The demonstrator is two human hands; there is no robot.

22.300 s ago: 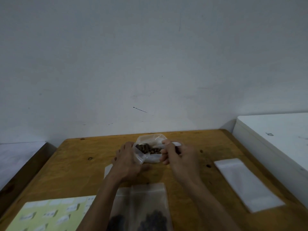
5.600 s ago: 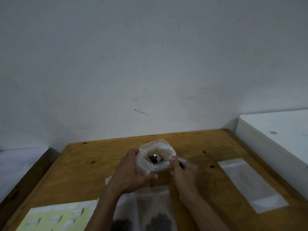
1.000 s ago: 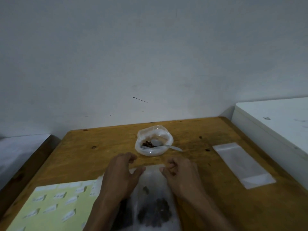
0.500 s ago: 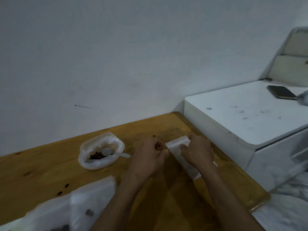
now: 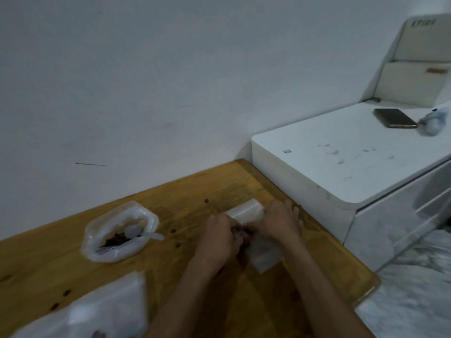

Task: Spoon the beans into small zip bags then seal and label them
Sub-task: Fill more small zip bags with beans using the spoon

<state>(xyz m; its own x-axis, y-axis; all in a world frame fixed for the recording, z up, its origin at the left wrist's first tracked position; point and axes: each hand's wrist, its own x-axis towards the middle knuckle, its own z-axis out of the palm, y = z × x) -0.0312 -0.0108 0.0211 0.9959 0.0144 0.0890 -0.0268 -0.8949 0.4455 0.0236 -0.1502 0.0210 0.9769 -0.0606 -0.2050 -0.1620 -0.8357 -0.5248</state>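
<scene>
Wooden table fills my view from the near edge to the wall, with a white cabinet butted against its right side. Nearest me, at the bottom left, lies a blurred clear bag with a few dark beans showing through it. Both my forearms reach forward and to the right, side by side. My left hand is curled, knuckles up, fingertips pinching the left edge of a small zip bag that lies flat on the table near its right edge. My right hand presses down on the same bag, fingers spread toward the cabinet, thumb meeting my left fingertips. The bag's far end sticks out beyond my knuckles and its near end shows under my right wrist; I cannot tell whether it holds anything. Farther left, well apart from my hands, sits an open pouch of beans with a white spoon resting in it. On the cabinet's far end lies a phone.
</scene>
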